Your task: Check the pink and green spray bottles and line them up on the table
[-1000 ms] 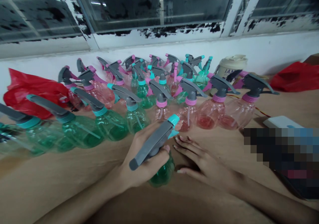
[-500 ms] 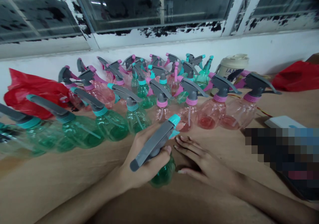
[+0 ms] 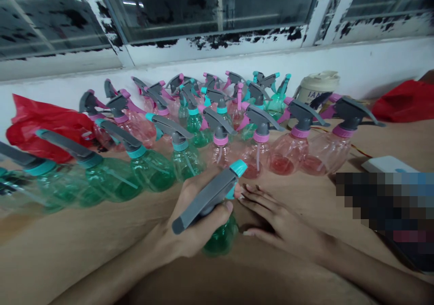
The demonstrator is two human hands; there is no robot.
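My left hand [image 3: 196,226] is wrapped round the neck of a green spray bottle [image 3: 222,237], its fingers at the turquoise trigger. The bottle's grey head, with a turquoise nozzle, points up and to the right; its lower body shows below my hand. Just right of it, my right hand [image 3: 281,217] lies palm down on the table [image 3: 111,251] with fingers stretched out, holding nothing. Beyond my hands stands a row of spray bottles: green ones [image 3: 152,171] with turquoise collars to the left, and pink ones [image 3: 285,158] with pink collars to the right.
Several more spray bottles [image 3: 195,120] crowd behind the front row. A red plastic bag [image 3: 47,124] lies at the left and another red bag [image 3: 405,100] at the right. A pale tub [image 3: 318,88] stands by the wall. A white box [image 3: 388,164] sits near a blurred-out dark object.
The turquoise trigger under my left fingers has been drawn in toward the bottle's neck, and the sprayer head has turned slightly. My right hand stays almost still.
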